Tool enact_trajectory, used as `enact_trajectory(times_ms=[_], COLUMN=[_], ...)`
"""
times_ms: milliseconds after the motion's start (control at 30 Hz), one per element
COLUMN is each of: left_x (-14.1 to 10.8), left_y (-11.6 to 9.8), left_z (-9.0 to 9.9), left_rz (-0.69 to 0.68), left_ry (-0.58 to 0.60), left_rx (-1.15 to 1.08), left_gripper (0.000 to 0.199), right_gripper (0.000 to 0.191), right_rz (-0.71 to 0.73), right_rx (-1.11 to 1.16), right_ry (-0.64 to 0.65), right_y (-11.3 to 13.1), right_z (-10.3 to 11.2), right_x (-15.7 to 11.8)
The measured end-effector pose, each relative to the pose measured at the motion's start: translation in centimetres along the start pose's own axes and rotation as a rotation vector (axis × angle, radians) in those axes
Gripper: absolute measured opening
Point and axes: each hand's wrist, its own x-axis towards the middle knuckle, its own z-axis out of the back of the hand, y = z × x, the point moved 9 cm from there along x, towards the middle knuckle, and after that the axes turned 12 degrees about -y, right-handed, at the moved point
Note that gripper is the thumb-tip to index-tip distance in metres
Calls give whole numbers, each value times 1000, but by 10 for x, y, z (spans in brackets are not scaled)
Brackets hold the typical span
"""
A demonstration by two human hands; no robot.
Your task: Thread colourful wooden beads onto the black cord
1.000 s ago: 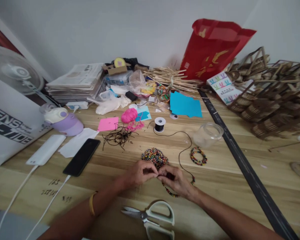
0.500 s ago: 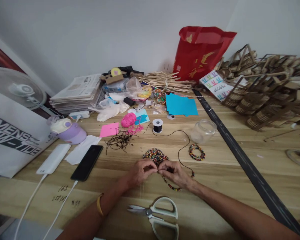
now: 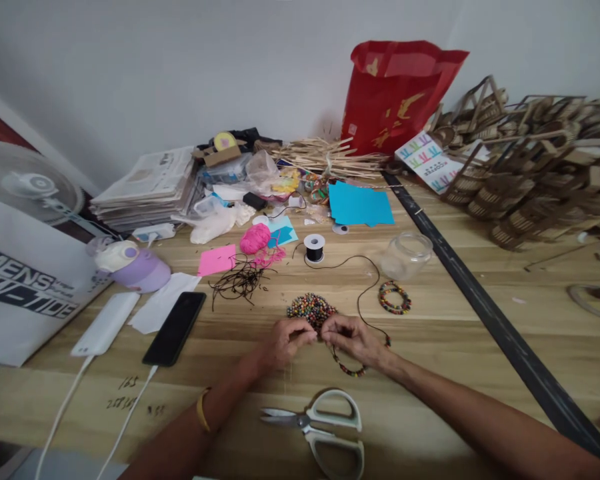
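Note:
My left hand (image 3: 293,339) is closed in a pinch just in front of a pile of small multicoloured wooden beads (image 3: 311,308). A thin clear thread (image 3: 287,381) hangs below its fingers. Close beside it, my right hand (image 3: 353,340) is also pinched; what lies between its fingertips is too small to make out. From under the right hand curves a string of beads (image 3: 350,371). A black cord (image 3: 359,300) runs from the spool (image 3: 314,249) to near that hand. White-handled scissors (image 3: 313,427) lie part open nearer me.
Right of the pile are beaded bracelets (image 3: 395,298) and a glass jar (image 3: 407,257). Black cord scraps (image 3: 237,280), a phone (image 3: 174,329) and a white power bank (image 3: 105,323) lie left. Behind stand newspapers (image 3: 143,187), a red bag (image 3: 395,100) and small wooden baskets (image 3: 525,193).
The fingertips of my two hands, nearly touching before, are now slightly apart. The camera view has shifted a little.

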Motion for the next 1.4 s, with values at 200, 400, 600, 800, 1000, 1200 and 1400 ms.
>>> enact_trajectory(times_ms=[200, 400, 600, 800, 1000, 1200, 1400], left_x=[0, 1, 1, -1, -3, -2, -3], left_y=[3, 3, -4, -4, -5, 8, 10], left_z=[3, 2, 2, -2, -1, -2, -5], left_rz=[-2, -31, -53, -46, -8, 111, 152], left_ry=[-69, -124, -87, -53, -6, 28, 27], left_rx=[-49, -70, -3, 28, 62, -16, -46], left_gripper=[16, 10, 14, 16, 22, 37, 40], right_gripper=[36, 38, 38, 37, 36, 37, 35], right_rz=[-1, -13, 12, -7, 18, 5, 19], right_rx=[-2, 8, -6, -38, -108, -116, -129], right_ry=[-27, -15, -5, -6, 14, 1, 10], right_y=[2, -1, 1, 0, 0, 1, 2], right_z=[2, 0, -1, -2, -4, -3, -4], right_x=[0, 0, -1, -3, -4, -5, -6])
